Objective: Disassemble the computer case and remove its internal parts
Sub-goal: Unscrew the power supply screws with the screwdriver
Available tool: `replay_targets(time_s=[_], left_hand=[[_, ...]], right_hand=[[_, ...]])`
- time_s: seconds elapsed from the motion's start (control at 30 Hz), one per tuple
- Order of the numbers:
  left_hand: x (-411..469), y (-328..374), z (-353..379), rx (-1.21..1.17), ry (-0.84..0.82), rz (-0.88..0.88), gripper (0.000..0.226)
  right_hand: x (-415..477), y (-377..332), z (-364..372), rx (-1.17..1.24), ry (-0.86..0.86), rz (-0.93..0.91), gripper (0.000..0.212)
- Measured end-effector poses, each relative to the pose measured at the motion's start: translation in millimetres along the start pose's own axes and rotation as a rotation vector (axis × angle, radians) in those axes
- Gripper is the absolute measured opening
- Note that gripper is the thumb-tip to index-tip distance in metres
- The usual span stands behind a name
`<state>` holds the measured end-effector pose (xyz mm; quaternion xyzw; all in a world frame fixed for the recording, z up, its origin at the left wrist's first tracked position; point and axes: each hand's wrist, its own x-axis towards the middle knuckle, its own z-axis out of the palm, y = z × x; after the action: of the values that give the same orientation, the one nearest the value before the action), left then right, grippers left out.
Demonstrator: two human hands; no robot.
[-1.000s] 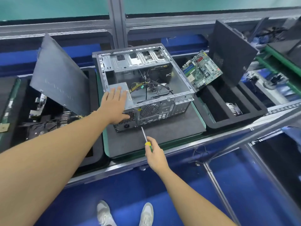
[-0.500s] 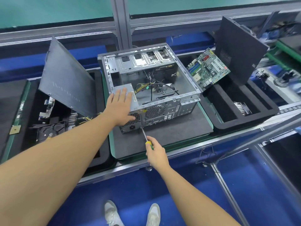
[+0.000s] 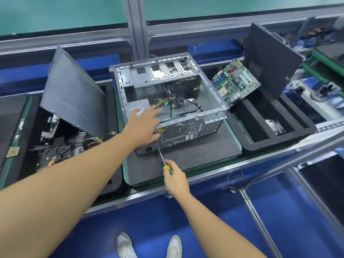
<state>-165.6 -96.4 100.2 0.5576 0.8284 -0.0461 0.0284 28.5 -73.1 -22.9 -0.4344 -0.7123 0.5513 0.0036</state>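
while my left hand [image 3: 143, 127] lies flat, fingers spread, on the power supply [image 3: 137, 107] in the near-left corner of the computer case [image 3: 193, 131] at the mat's [image 3: 195, 155] middle, my right hand [image 3: 176, 180] grips the screwdriver [image 3: 162, 157], tip at the rear panel. i judge the supply's screws come next (seat the tip squarely). loose cables [image 3: 178, 103] inside may snag; the motherboard [image 3: 235, 81] leans beyond the mat's right edge.
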Motion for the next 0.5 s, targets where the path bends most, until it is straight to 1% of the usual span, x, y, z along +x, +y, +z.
replay_targets(time_s=[0.1,0.17,0.3,0.5], left_hand=[[7,14,-3,-0.063,0.002,-0.099,0.038],[7,15,-4,-0.074,0.028,-0.125,0.037],[5,17,-8,-0.118,0.017,-0.115,0.037],[-12,23,0,-0.171,0.098,-0.08,0.034]], right_hand=[[-1,0,-1,0.018,-0.006,0.014,0.036],[-2,0,-3,0.019,-0.007,0.02,0.036],[-7,4,-3,0.027,-0.013,0.024,0.036],[-23,19,3,0.096,-0.037,0.052,0.033]])
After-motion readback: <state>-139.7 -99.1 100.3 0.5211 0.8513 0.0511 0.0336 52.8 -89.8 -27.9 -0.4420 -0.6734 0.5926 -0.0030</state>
